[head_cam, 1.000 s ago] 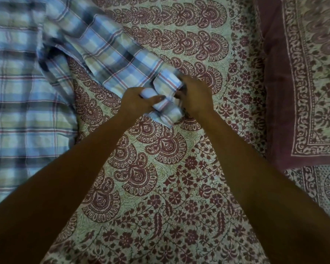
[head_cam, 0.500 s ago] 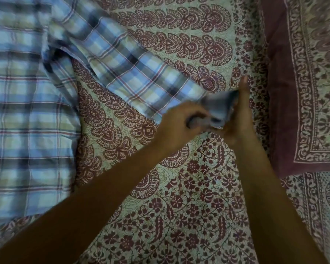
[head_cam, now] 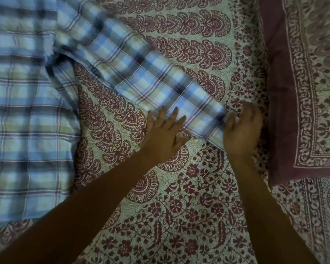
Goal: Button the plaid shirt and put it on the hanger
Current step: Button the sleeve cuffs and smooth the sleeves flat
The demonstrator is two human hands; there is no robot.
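Pressing plaid shirt (head_cam: 27, 111) sleeve (head_cam: 151, 79) flat, left hand (head_cam: 163, 132) fingers (head_cam: 174, 115) spread, right hand (head_cam: 242, 130) fingers gripping cuff (head_cam: 211, 126)

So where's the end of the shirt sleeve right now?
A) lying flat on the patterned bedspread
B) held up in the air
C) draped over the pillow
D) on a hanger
A: the sleeve lies flat on the bedspread, with the left hand resting spread fingers on it and the right hand holding its end; the pillow lies beside it, not under it.
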